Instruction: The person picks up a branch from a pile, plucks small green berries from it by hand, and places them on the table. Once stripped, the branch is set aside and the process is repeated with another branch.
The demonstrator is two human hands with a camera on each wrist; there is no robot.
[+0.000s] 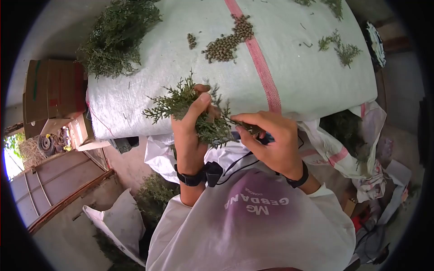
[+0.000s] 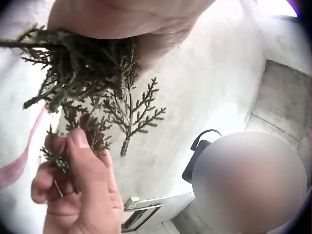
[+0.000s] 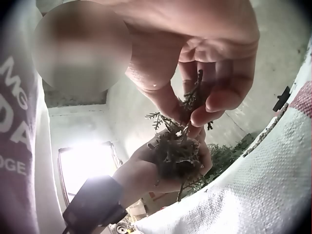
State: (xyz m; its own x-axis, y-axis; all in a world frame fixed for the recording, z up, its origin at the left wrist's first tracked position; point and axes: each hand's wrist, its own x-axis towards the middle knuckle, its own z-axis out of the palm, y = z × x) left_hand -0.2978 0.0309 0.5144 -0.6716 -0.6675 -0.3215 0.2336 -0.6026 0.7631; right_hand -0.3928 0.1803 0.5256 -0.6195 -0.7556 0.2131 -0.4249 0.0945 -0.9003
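A bunch of green conifer sprigs (image 1: pixel 169 105) fans out from my left hand (image 1: pixel 186 135), whose fingers and thumb grip it above the front edge of a stuffed white sack (image 1: pixel 307 77). Just to the right, my right hand (image 1: pixel 276 137) pinches a small sprig between thumb and fingers. In the right wrist view that sprig (image 3: pixel 193 95) pokes up between the fingertips, close over the bunch (image 3: pixel 175 158). Cut stems of the bunch (image 2: pixel 73 73) show under the palm in the left wrist view. Small round brown seed cones (image 1: pixel 221 49) lie in a heap on the sack.
A big pile of conifer branches (image 1: pixel 117 38) lies at the sack's far left, and loose sprigs (image 1: pixel 343 49) at its right. Cardboard boxes (image 1: pixel 54 92) stand at left. Open white bags (image 1: pixel 337 151) with greenery sit at the right, near the sack's front edge.
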